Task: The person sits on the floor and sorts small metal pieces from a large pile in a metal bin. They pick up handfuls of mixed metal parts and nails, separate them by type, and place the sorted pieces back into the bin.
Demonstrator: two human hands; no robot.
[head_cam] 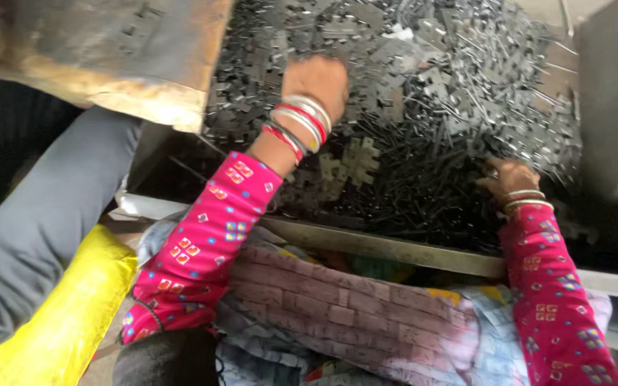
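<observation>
Sorting: both hands are deep in a heap of small dark metal stampings (423, 93), cross-shaped plates mixed with thin strips, piled in a tray.
Heap position: it fills the upper middle of the view, behind a long metal rail (388, 250) that runs across in front of the person's lap.
Doing it well: my judgement is that loose pieces like these have sharp edges, so raking lightly with the fingertips and lifting only a few at a time would be safest.
Left hand (317, 80): pressed down onto the pile near its middle, fingers curled into the pieces; whether they are closed on anything I cannot tell.
Right hand (507, 179): at the lower right edge of the heap, fingers bent among the strips, the grip hidden.
Wrists: red and silver bangles (298, 123) over pink patterned sleeves.
Around: a rusty metal plate (109, 57) upper left, a yellow bag (59, 322) lower left.
</observation>
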